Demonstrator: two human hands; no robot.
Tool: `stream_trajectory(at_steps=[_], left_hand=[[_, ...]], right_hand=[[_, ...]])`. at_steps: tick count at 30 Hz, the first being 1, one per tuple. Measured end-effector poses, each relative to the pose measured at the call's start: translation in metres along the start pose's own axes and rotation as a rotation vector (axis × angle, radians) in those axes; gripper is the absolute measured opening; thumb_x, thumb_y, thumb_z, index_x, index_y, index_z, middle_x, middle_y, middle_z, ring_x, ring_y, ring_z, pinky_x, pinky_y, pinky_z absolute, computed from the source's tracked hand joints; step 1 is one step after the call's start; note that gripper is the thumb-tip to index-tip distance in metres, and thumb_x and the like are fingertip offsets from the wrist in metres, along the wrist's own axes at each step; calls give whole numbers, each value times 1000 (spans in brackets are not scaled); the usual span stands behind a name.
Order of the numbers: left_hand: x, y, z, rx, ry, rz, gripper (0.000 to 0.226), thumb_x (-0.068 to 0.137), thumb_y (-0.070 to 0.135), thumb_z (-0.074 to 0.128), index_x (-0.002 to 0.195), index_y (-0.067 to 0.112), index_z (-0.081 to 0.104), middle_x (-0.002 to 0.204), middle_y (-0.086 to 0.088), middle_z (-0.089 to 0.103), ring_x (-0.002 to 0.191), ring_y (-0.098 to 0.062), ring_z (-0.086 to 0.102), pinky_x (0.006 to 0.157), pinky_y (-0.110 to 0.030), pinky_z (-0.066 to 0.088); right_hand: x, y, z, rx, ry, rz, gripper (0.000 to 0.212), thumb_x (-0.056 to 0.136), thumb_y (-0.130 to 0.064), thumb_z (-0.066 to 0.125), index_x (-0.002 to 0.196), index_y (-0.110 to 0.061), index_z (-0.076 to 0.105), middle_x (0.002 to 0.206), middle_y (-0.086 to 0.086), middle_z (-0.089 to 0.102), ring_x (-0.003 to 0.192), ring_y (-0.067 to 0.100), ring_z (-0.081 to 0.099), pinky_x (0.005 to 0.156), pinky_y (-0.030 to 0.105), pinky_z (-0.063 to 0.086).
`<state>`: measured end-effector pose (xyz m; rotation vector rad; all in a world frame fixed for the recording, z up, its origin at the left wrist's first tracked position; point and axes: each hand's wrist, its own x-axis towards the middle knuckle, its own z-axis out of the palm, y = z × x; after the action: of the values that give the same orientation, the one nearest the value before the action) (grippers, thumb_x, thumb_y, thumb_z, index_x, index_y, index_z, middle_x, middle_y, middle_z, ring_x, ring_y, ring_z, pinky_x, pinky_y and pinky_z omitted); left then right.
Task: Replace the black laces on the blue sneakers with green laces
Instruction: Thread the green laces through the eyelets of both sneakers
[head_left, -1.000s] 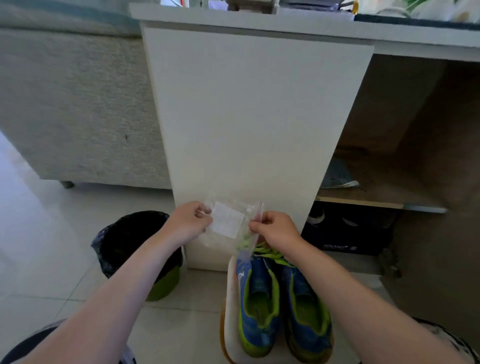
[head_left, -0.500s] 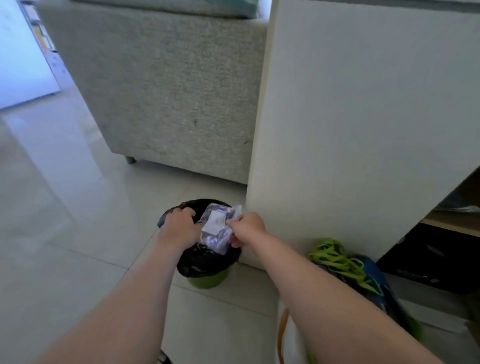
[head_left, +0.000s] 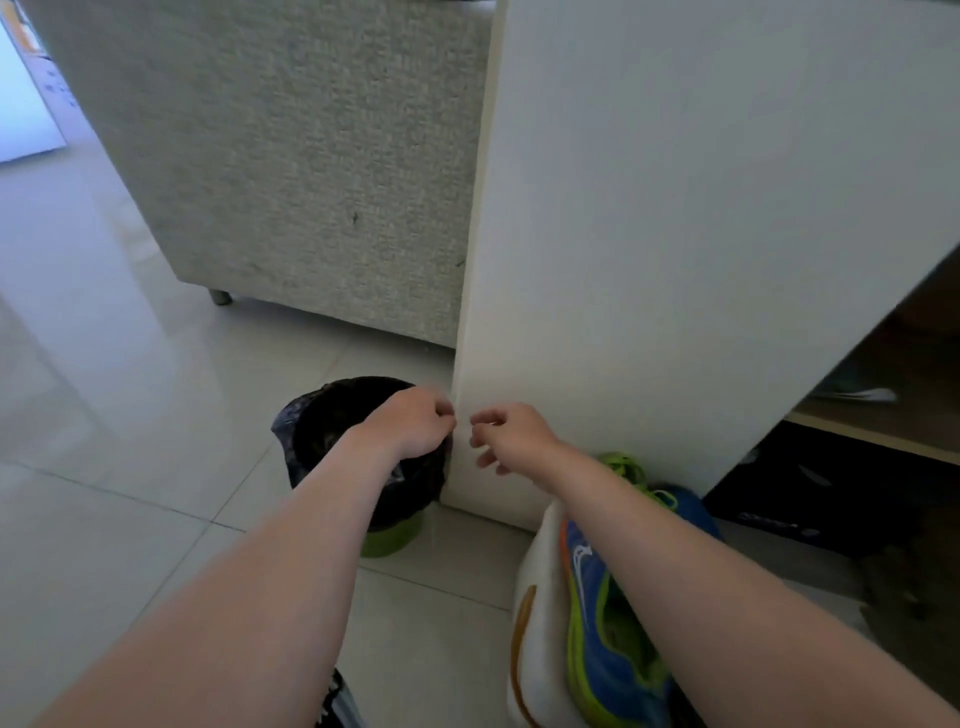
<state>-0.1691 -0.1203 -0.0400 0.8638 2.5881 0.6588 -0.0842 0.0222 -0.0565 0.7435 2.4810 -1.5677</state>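
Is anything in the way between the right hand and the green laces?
Nothing visible. The right hand hangs empty beside the white panel, and the green laces lie on the blue sneakers right by its wrist.

one wide-angle view, worn on the person's head, looks forward and steeply down along two bare forearms that enter from the bottom edge. the left hand (head_left: 415, 423) and right hand (head_left: 514, 439) sit near mid-frame, close to the lens. it faces the tall white flat cabinet side panel (head_left: 675, 234) and the grey woven-fabric sofa (head_left: 291, 156) beside it, with glossy pale tiled floor (head_left: 104, 415) spreading left. the round black-lined bin with a green base (head_left: 332, 421) lies just below centre; the blue sneakers with lime-green lining (head_left: 608, 592) fill the lower right, partly behind the right forearm.
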Motion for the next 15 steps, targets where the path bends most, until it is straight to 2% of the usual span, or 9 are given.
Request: stream_trajectory(at_steps=[2, 4, 6, 8, 11, 15], left_hand=[[1, 23, 10, 8, -25, 23, 28, 96, 30, 52, 118, 21, 68, 120, -1, 66, 114, -20, 58, 92, -28, 43], [2, 45, 23, 28, -55, 68, 28, 97, 32, 52, 119, 21, 66, 124, -1, 64, 115, -20, 57, 94, -28, 44], [5, 69, 37, 69, -79, 124, 27, 97, 33, 53, 117, 22, 66, 124, -1, 63, 115, -21, 57, 94, -29, 45], [7, 92, 53, 85, -102, 170, 26, 96, 33, 54, 117, 23, 66, 123, 0, 63, 115, -20, 57, 92, -28, 44], [8, 118, 74, 82, -146, 232, 23, 94, 28, 56, 115, 24, 65, 118, 1, 64, 112, -20, 58, 88, -26, 44], [8, 141, 95, 157, -192, 341, 26, 91, 20, 58, 114, 24, 68, 115, -1, 67, 108, -21, 60, 90, -28, 47]], right_hand=[[-14, 12, -29, -58, 21, -33, 18, 97, -17, 52, 110, -20, 64, 98, 4, 72, 64, 16, 68, 52, 23, 46], [-27, 27, -57, -124, 57, -59, 18, 97, -15, 53, 109, -19, 66, 96, 3, 73, 61, 15, 67, 50, 21, 46], [-39, 43, -84, -179, 108, -74, 17, 94, -11, 56, 102, -20, 68, 95, 3, 73, 60, 14, 66, 58, 23, 53], [-51, 56, -108, -241, 148, -83, 19, 92, -9, 61, 95, -26, 69, 100, 1, 73, 72, 11, 65, 75, 26, 54], [-66, 74, -136, -378, 195, -80, 22, 91, -11, 61, 103, -24, 74, 110, -3, 72, 100, 13, 65, 93, 25, 49], [-84, 96, -159, -579, 140, -62, 33, 83, -11, 60, 110, -22, 76, 113, -2, 73, 106, 17, 65, 90, 24, 49]])
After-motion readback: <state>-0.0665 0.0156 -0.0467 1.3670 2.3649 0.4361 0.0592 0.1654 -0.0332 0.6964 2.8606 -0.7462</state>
